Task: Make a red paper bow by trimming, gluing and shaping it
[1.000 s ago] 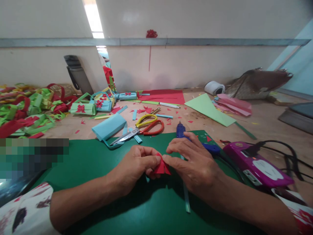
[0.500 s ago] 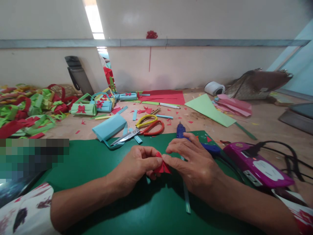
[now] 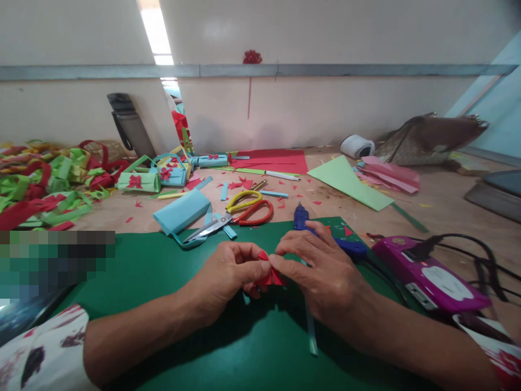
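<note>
Both hands meet over the middle of the green cutting mat (image 3: 163,282), and between them sits a small folded piece of red paper (image 3: 269,276) — pinched from either side. The left hand (image 3: 232,277) is curled closed with thumb and forefinger nipping the paper's left edge; the right hand (image 3: 321,271) closes on its right edge in the same fingertip pinch, the other fingers spread loosely above. The paper lies directly between the two sets of fingertips, neither hand nearer than the other, held just above the mat; its shape is mostly hidden by the fingers, so its long axis cannot be told. A thin pale-blue paper strip (image 3: 311,334) lies on the mat under the right hand, running toward the person. Just beyond the hands are scissors with yellow and red handles (image 3: 240,210), a folded light-blue paper box (image 3: 182,210) and a blue glue gun (image 3: 302,216) — with a purple power strip (image 3: 431,277) well off to the right.
</note>
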Tool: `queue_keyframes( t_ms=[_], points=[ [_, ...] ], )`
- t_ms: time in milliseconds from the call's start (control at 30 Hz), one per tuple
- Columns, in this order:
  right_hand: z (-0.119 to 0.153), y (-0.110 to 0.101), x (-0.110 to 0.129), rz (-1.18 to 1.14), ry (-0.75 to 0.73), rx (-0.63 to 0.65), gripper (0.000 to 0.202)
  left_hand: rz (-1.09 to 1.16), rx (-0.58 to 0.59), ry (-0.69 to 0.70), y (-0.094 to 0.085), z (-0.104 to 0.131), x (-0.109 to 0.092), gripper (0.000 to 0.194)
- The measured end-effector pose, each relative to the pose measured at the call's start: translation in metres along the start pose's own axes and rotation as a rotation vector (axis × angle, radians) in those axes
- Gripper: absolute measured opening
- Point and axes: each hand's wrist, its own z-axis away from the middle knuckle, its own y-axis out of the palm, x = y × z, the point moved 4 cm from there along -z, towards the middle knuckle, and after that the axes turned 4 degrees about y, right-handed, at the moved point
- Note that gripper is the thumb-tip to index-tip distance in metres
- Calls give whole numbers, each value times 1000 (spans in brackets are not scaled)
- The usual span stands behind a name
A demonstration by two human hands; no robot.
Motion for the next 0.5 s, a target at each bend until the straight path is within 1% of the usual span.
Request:
queue_keyframes(
  t_ms=[100, 300, 367, 500],
  points=[
    [1, 1, -2, -35, 28, 21, 22, -15, -6, 0, 1, 0, 0, 13],
    [1, 1, -3, -139, 95, 93, 29, -25, -24, -13, 1, 0, -2, 13],
    [-2, 0, -3, -207, 129, 102, 27, -21, -28, -19, 1, 0, -1, 13],
    [-7, -5, -5, -382, 226, 78, 22, -10, -19, -26, 0, -1, -1, 12]
  ],
)
